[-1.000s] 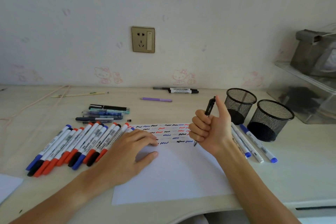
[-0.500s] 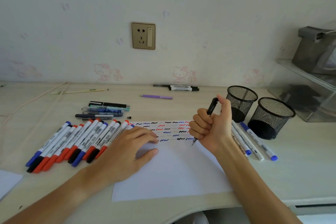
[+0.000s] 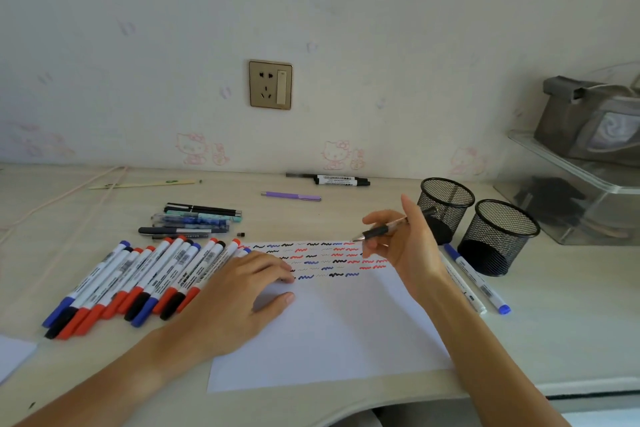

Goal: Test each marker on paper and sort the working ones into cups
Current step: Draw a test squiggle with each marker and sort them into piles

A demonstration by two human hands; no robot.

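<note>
A white sheet of paper (image 3: 332, 333) lies in front of me, its top rows filled with red, blue and black squiggles. My left hand (image 3: 235, 298) presses flat on the sheet's left part. My right hand (image 3: 405, 246) pinches a clear pen with a black grip (image 3: 381, 229), held nearly level above the paper's upper right corner, tip pointing left. Two black mesh cups (image 3: 446, 208) (image 3: 498, 236) stand to the right. A row of several red, blue and black capped markers (image 3: 138, 284) lies left of the paper. Two white markers (image 3: 478, 281) lie beside the cups.
A small pile of pens (image 3: 194, 220) lies behind the marker row. A purple pen (image 3: 291, 196) and a black marker (image 3: 341, 180) lie near the wall. A clear plastic box (image 3: 581, 198) sits at far right. The desk's front edge curves inward below the paper.
My right hand has turned the pen from upright in a fist, tip down on the paper, to a level pinch lifted above the paper's corner. My left hand stays put.
</note>
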